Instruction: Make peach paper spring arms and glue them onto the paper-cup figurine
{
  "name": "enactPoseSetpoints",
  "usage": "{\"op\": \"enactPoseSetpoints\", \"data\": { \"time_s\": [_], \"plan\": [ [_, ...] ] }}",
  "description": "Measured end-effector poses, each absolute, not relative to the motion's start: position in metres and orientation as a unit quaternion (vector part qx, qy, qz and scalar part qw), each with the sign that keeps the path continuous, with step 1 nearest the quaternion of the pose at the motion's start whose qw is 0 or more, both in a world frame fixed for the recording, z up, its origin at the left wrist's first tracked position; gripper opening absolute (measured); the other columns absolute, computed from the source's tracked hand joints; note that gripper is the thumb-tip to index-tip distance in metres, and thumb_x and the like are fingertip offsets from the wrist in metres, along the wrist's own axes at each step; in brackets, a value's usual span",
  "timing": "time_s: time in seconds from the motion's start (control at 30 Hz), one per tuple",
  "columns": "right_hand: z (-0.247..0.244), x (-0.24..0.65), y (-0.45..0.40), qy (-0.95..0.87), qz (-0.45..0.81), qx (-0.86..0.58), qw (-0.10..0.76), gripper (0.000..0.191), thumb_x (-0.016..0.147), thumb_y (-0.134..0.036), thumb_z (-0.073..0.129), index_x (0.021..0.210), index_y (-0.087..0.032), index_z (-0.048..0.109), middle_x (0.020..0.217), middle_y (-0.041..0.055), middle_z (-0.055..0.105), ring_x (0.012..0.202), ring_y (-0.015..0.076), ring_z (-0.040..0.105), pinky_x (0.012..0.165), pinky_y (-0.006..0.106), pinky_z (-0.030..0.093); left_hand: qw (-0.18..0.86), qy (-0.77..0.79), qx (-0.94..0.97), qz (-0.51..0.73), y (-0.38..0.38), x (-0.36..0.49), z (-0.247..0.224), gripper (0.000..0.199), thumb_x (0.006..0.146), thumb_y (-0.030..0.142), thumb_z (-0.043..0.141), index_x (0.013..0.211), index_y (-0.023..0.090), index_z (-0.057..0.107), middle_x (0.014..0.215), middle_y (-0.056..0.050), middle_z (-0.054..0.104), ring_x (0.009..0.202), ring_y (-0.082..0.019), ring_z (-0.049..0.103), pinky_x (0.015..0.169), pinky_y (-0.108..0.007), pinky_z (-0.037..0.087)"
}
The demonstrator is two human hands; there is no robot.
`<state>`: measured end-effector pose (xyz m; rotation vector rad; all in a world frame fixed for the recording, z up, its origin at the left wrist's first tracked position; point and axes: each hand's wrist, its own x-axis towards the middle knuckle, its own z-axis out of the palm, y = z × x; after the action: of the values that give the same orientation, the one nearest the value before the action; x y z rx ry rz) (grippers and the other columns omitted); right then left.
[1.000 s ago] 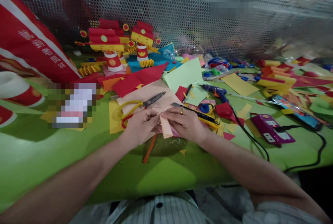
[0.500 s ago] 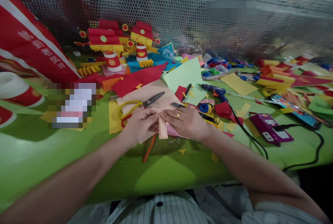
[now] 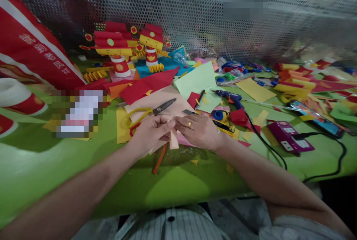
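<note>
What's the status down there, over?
Left hand and right hand: both on folded peach paper strip. Yellow-handled scissors lying just beyond. Paper scraps crowd around.

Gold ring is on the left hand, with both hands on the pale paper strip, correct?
Wrong hand: the head view shows the gold ring on the right hand, not the left hand. Both hands are indeed on the pale paper strip.

Tabletop [image 3: 192, 186]: grn. Paper strip [image 3: 174, 141]: pale peach. Scissors [image 3: 157, 110]: yel. handle, dk gray blades. Glue gun [image 3: 235, 100]: dk blue. Socket block [image 3: 283, 133]: magenta-purple, wht. panels. Shirt [image 3: 181, 227]: pale, dk vert. stripes. Paper figures [image 3: 111, 42]: red hats, yel. faces. Ring [image 3: 190, 124]: gold. Large sheet [image 3: 198, 80]: lt grn.
</note>
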<state>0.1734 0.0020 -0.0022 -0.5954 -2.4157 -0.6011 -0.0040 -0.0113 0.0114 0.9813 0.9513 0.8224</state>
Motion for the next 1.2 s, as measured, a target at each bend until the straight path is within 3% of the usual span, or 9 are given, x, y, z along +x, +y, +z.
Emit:
{"op": "enactPoseSetpoints", "data": {
  "time_s": [0.1,0.23,0.33,0.5,0.63,1.03,1.2],
  "plan": [
    [-0.002,0.175,0.002,-0.910,-0.138,-0.245,0.306,0.026,0.087,-0.015,0.043,0.098,-0.016,0.067,0.094,0.0075,0.072,0.071,0.0139,0.064,0.064,0.027,0.049,0.701,0.435,0.438,0.357,-0.010,-0.005,0.012,0.025,0.061,0.030,0.074,0.070,0.016,0.057,0.062,0.003,0.065,0.061,-0.011,0.063,0.061,-0.024,0.051],
    [0.001,0.182,0.007,-0.867,0.197,-0.271,0.370,0.028,0.087,-0.022,0.043,0.101,-0.017,0.067,0.098,0.0077,0.071,0.090,0.0151,0.065,0.074,0.027,0.052,0.690,0.443,0.458,0.343,-0.010,-0.006,0.014,0.018,0.064,0.026,0.072,0.073,0.016,0.060,0.064,0.002,0.066,0.063,-0.011,0.064,0.064,-0.025,0.052],
    [0.003,0.187,0.014,-0.754,0.429,-0.344,0.361,0.025,0.084,-0.033,0.051,0.090,-0.017,0.070,0.085,0.0057,0.072,0.075,0.0139,0.066,0.065,0.025,0.052,0.692,0.433,0.468,0.339,-0.011,-0.006,0.016,0.015,0.067,0.026,0.070,0.073,0.016,0.060,0.065,0.001,0.068,0.065,-0.013,0.066,0.063,-0.024,0.052],
    [-0.003,0.180,0.018,-0.621,0.617,-0.357,0.325,0.028,0.059,-0.039,0.076,0.071,-0.015,0.070,0.065,0.0026,0.069,0.058,0.0115,0.062,0.057,0.024,0.051,0.699,0.419,0.461,0.350,-0.011,-0.005,0.016,0.016,0.068,0.026,0.069,0.074,0.016,0.058,0.065,-0.001,0.069,0.069,-0.016,0.068,0.068,-0.029,0.053],
    [-0.007,0.171,0.013,-0.559,0.668,-0.349,0.345,0.035,0.053,-0.044,0.079,0.066,-0.014,0.067,0.059,0.0017,0.066,0.053,0.0104,0.060,0.056,0.024,0.051,0.704,0.425,0.450,0.347,-0.011,-0.004,0.016,0.016,0.068,0.026,0.067,0.076,0.016,0.057,0.066,-0.002,0.070,0.069,-0.017,0.068,0.068,-0.030,0.054],
    [-0.010,0.164,0.007,-0.572,0.636,-0.363,0.370,0.036,0.057,-0.047,0.075,0.061,-0.014,0.061,0.055,-0.0007,0.062,0.052,0.0093,0.058,0.054,0.023,0.048,0.686,0.441,0.467,0.342,-0.013,0.001,0.018,0.023,0.061,0.022,0.073,0.077,0.015,0.058,0.067,-0.001,0.069,0.071,-0.018,0.068,0.070,-0.030,0.052],
    [-0.007,0.166,0.006,-0.596,0.607,-0.397,0.344,0.032,0.057,-0.042,0.076,0.061,-0.014,0.062,0.054,-0.0016,0.061,0.049,0.0074,0.053,0.049,0.021,0.043,0.625,0.450,0.552,0.319,-0.014,-0.002,0.011,0.013,0.068,0.024,0.065,0.078,0.016,0.064,0.070,-0.003,0.070,0.078,-0.020,0.067,0.071,-0.030,0.052]
  ]
}}
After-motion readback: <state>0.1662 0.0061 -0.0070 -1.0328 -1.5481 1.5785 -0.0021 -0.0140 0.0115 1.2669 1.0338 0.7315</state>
